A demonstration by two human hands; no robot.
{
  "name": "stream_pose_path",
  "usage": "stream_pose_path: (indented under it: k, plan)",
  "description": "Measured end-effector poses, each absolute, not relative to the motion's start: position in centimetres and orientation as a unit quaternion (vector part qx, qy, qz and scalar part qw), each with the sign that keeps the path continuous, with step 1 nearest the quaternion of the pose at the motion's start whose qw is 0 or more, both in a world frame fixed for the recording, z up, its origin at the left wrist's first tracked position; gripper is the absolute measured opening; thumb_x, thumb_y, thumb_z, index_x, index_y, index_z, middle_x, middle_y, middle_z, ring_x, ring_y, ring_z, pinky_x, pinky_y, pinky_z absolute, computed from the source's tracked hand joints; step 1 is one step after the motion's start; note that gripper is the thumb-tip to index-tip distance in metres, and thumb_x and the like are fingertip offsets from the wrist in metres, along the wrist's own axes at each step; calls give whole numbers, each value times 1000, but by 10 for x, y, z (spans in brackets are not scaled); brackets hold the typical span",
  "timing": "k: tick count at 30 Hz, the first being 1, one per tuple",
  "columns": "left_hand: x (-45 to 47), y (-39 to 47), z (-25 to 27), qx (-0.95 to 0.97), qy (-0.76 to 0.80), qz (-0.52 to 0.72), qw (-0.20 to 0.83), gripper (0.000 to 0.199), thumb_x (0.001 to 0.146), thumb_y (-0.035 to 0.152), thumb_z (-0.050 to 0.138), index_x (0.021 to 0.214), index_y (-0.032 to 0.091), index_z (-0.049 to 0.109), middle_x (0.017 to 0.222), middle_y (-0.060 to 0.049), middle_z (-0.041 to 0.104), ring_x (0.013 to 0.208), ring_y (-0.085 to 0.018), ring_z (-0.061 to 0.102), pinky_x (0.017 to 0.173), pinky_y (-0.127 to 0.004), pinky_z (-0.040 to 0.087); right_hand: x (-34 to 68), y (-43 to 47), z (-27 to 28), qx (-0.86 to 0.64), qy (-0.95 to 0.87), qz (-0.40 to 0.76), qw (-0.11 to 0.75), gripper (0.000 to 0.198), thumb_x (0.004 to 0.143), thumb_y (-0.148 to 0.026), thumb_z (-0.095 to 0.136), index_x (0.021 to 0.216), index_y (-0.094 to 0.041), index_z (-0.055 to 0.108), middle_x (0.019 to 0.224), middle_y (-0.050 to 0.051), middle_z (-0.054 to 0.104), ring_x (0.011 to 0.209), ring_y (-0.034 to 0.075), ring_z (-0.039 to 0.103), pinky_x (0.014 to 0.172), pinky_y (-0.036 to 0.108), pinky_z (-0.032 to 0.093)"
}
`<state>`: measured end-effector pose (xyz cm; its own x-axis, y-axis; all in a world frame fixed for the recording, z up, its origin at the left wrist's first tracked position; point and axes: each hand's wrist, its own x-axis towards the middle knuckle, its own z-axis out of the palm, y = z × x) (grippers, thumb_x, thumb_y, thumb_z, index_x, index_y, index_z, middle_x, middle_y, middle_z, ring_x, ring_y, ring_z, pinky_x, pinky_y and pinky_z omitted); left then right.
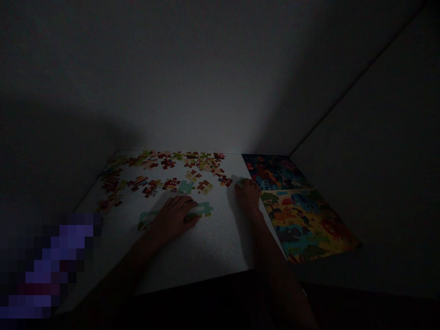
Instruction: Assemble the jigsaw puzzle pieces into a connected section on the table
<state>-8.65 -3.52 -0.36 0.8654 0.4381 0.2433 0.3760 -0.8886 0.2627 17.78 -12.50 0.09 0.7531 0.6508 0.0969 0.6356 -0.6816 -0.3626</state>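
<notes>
Left hand (pixel 174 211) across the puzzle strip (pixel 205 210), right hand (pixel 248 195) near the pictures

The strip lies on the near part of the white table (pixel 223 250), showing either side of the left hand, whose spread fingers probably steady it; whether they grip is unclear. The right hand's fingers curl down near something pale (pixel 239 180); too dark to tell if they pinch it. Loose pieces (pixel 205 186) spread beyond, perhaps to leave working room. The dark picture (pixel 277 173) and animal picture (pixel 309 224) lie at the right, apparently kept aside.

White table (pixel 220 247) — loose puzzle pieces (pixel 205 186), a seemingly joined strip (pixel 205 209), two picture panels (pixel 302 224).
</notes>
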Motion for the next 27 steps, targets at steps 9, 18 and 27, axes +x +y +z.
stream_pose_path:
  k: [9, 18, 27]
  plan:
    - [-86, -38, -3, 960, 206, 156, 109, 34, 93, 40, 56, 122, 22, 58, 124, -8, 59, 114, -26, 53, 99, -43, 41, 168, -128, 4, -893, -384, 137, 192, 63, 71, -42, 74, 126, -19, 54, 115, 18, 60, 108, 33, 59, 90, 43, 44]
    - [-85, -41, 0, 961, 211, 143, 111, 33, 90, 35, 60, 119, 19, 58, 120, -9, 58, 112, -27, 53, 98, -43, 41, 163, -128, 3, -902, -382, 31, 198, 41, 88, -40, 59, 120, -14, 61, 116, 23, 57, 112, 37, 54, 90, 47, 43]
    - [-85, -43, 6, 968, 195, 119, 108, 28, 91, 35, 61, 114, 19, 62, 114, -8, 60, 108, -26, 54, 95, -43, 44, 142, -110, -3, -762, -550, 63, 336, 21, 93, -26, 50, 99, -16, 68, 104, 13, 65, 101, 25, 58, 92, 37, 43]
